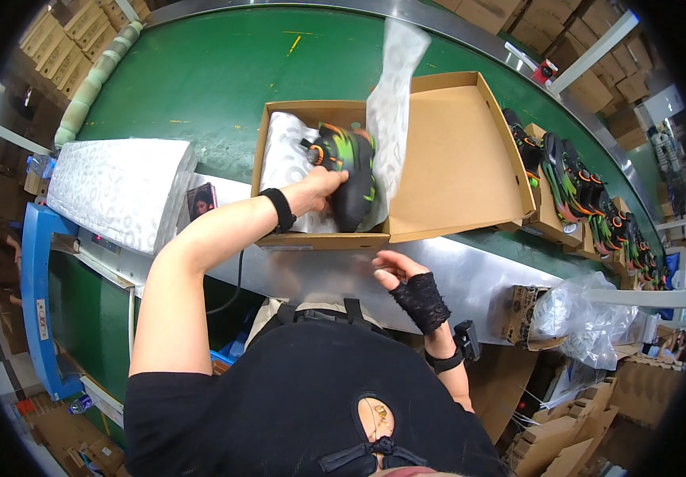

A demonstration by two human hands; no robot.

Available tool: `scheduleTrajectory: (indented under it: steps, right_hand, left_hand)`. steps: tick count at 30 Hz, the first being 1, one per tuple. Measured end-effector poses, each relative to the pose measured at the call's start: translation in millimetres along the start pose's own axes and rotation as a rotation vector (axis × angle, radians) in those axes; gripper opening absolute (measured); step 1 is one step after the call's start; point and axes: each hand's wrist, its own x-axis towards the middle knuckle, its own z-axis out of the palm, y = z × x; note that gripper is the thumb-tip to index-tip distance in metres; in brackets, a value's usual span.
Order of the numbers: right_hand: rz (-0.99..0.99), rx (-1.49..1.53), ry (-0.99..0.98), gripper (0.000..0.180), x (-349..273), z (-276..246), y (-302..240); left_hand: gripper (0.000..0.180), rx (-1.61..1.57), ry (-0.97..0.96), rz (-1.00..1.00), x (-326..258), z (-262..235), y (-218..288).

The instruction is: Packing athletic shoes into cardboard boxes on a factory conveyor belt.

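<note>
With my left hand (320, 188) I grip a black shoe (352, 191) with green and orange marks, its toe toward me. The shoe is inside an open cardboard shoebox (262, 151), over patterned white tissue paper (283, 143). Another sheet of tissue paper (394, 103) stands up along the box's right side. The brown lid (454, 159) lies folded open to the right. My right hand (406, 278), in a black fingerless glove, is apart from the box at its near edge. Its fingers are loosely bent and hold nothing.
A stack of patterned tissue paper (112, 187) lies at left, beside a small picture card (201, 200). The green conveyor belt (200, 71) runs behind a metal ledge (470, 274). More boxes with shoes (569, 179) line the right. A clear plastic bag (581, 314) sits by a carton.
</note>
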Motion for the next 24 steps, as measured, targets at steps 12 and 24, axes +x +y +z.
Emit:
scheduleTrajectory:
  steps: [12, 24]
  right_hand:
    - [-0.415, -0.183, 0.694, 0.047, 84.3, -17.9, 17.6]
    - [-0.815, -1.26, 0.286, 0.04, 70.4, 3.9, 47.4]
  left_hand:
    - [0.035, 0.094, -0.259, 0.328, -49.2, -26.6, 16.6]
    - [0.067, 0.045, 0.343, 0.438, -44.7, -103.3, -60.1]
